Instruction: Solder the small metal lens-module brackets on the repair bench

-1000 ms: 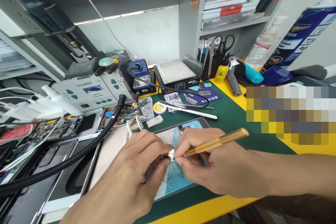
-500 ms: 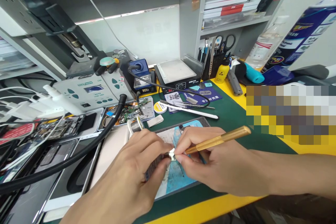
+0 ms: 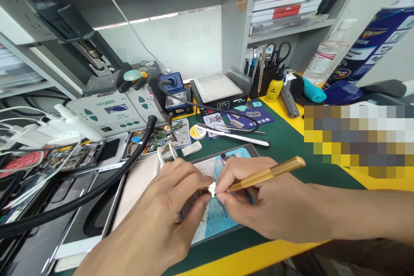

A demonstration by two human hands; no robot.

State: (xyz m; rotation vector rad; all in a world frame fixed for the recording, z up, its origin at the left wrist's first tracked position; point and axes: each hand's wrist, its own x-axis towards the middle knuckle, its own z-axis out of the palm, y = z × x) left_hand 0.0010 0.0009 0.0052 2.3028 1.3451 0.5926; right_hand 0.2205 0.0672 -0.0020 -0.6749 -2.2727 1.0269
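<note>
A slim gold-coloured tool handle (image 3: 270, 174) slants up out of my right hand (image 3: 274, 209), which is closed around it like a pen; its tip is hidden behind the fingers. My left hand (image 3: 164, 211) is closed too, thumb and index finger pinching a small shiny pale piece (image 3: 212, 189). The right fingertips touch or nearly touch the other edge of that piece. Both hands work low over a blue-and-grey work pad (image 3: 223, 215). Something dark with fine markings shows partly beneath my left palm; I cannot make out what it is.
Behind my hands are a solder spool (image 3: 168, 154), a tray of circuit boards (image 3: 174, 133), a white pen-like tool (image 3: 249, 139) and a heating plate (image 3: 221, 88). A thick black hose (image 3: 129, 172) crosses the left side above phone parts. A yellow bottle (image 3: 274, 87) stands back right.
The gold handle's upper end has shifted slightly left and down. Both hands otherwise keep nearly the same place and grip.
</note>
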